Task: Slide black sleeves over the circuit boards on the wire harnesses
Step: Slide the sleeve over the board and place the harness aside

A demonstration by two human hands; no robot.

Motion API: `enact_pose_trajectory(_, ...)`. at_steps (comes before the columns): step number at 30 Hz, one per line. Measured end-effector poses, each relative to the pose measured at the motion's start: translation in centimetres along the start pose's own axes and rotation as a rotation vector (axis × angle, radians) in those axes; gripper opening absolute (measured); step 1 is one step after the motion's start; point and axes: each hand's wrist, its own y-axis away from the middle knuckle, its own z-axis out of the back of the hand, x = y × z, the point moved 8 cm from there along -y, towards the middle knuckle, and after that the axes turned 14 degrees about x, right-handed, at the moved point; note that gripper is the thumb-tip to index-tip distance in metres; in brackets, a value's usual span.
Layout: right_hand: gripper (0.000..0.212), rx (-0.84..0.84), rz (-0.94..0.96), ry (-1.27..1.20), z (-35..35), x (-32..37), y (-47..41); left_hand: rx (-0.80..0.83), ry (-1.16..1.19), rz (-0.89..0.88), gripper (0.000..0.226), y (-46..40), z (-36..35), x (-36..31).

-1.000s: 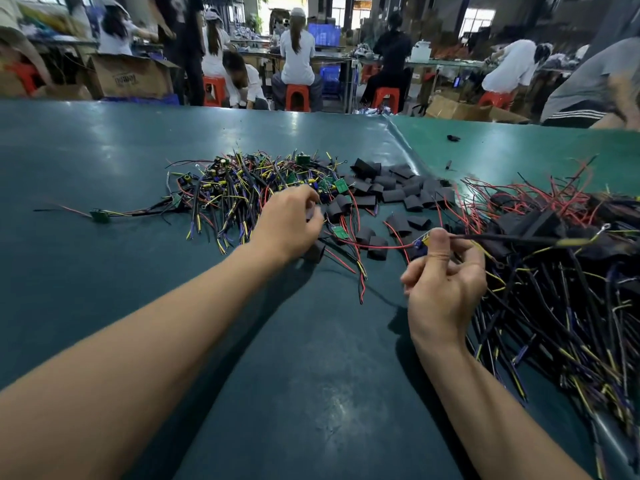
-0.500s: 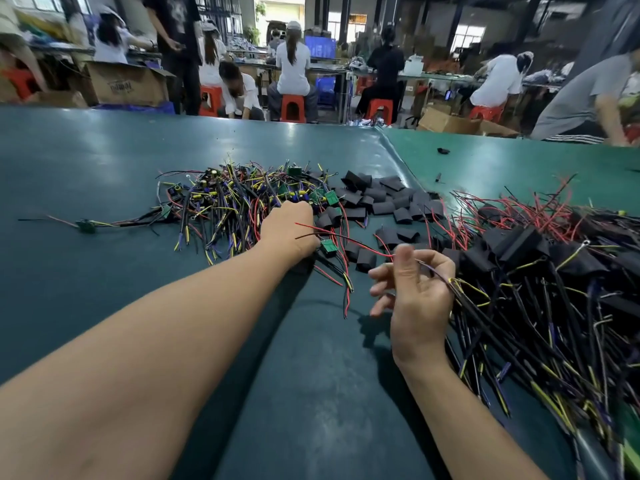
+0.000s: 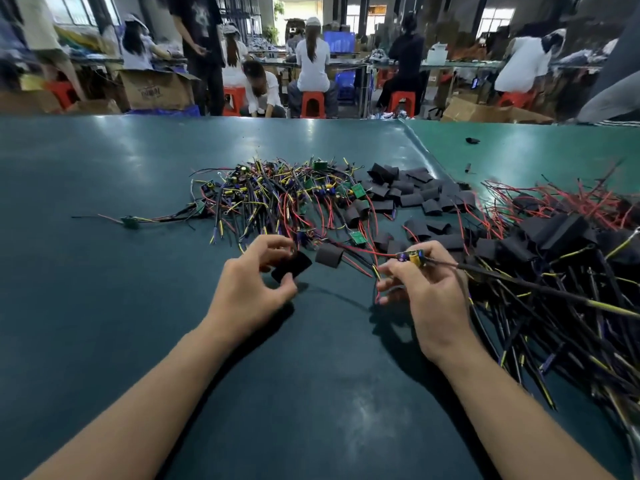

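Left hand [image 3: 251,289] pinches a black sleeve [image 3: 291,266] between thumb and fingertips; right hand [image 3: 431,289] pinches a board [image 3: 411,256] at its fingertips, apart from the sleeve.

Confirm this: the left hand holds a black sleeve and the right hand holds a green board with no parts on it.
Wrong on the board. In the head view the right hand pinches a board carrying yellow and blue parts, wires trailing from it. The left hand does hold a black sleeve.

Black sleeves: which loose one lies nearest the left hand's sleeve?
The black sleeve lying alone just right of the left hand, nearer than the scattered sleeves behind.
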Motion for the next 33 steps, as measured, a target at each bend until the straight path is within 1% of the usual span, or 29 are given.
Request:
enact_pose_trajectory(3, 0.016, 0.060, -0.054, -0.006, -0.5, -0.4, -0.1, -0.035, 0.026, -0.071, 0.051, 0.9, 0.4, -0.4)
enact_pose_trajectory(5, 0.017, 0.089, -0.074, 0.013, -0.6, -0.7, -0.1, -0.017, 0.033, -0.088, 0.051, 0.8, 0.2, -0.7)
enact_pose_trajectory(9, 0.016, 0.099, -0.105, 0.018, -0.4, -0.7, 0.1, -0.017, -0.002, -0.121, 0.050, 0.8, 0.2, -0.9)
enact_pose_trajectory(11, 0.007, 0.090, -0.120, -0.003, -0.3, -0.7, 0.1, -0.019, -0.012, -0.122, 0.050, 0.7, 0.3, -1.0)
enact_pose_trajectory(12, 0.007, 0.077, -0.120, -0.016, -0.2, -0.7, 0.1, -0.020, -0.017, -0.115, 0.050, 0.7, 0.3, -0.9)
enact_pose_trajectory(14, 0.015, 0.040, -0.104, -0.050, 0.1, -0.5, 0.1, -0.019, -0.023, -0.098, 0.050, 0.7, 0.3, -0.7)
enact_pose_trajectory(15, 0.016, 0.028, -0.095, -0.069, 0.2, -0.5, 0.1, -0.017, -0.022, -0.089, 0.051, 0.7, 0.3, -0.6)
enact_pose_trajectory(23, 0.013, 0.011, -0.098, -0.129, 0.5, -0.8, 0.1, -0.004, -0.018, -0.070, 0.052, 0.7, 0.2, -0.5)
enact_pose_trajectory(28, 0.010, 0.033, -0.114, -0.102, 0.2, -1.1, 0.0, -0.010, -0.017, -0.084, 0.052, 0.7, 0.3, -0.5)
enact_pose_trajectory(33, 0.008, 0.105, -0.118, -0.043, -0.4, -1.0, 0.1, 0.017, -0.031, -0.073, 0.052, 0.5, 0.0, -0.3)
